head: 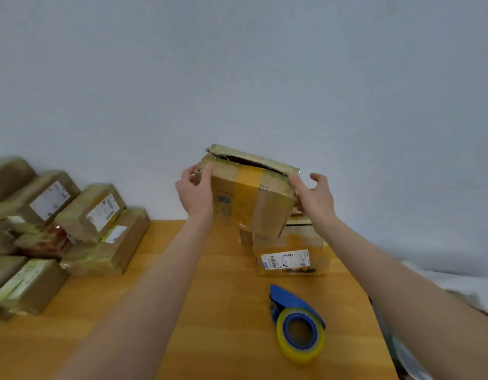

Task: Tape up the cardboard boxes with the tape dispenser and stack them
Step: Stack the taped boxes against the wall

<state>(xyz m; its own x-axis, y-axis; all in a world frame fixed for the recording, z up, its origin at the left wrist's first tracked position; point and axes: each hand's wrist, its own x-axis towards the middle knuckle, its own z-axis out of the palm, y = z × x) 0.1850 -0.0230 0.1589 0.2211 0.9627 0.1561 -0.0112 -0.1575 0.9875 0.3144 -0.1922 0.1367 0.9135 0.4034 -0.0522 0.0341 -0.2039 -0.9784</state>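
Fingers [188, 173] gripping raised box [248, 196], arms [160, 270] outstretched

The cardboard box [267, 204] you grip is brown, with a wide yellow tape stripe [247, 187] down its front. Just under your grip, a second box [292, 239] is brown with a white label [285, 259] edged in blue. Closer to you, the tape dispenser [286, 297] is blue, its tape roll [300, 351] yellow. The table [223, 297] is orange. Left of your grip, the box pile [100, 245] is brown with white labels [49, 200].
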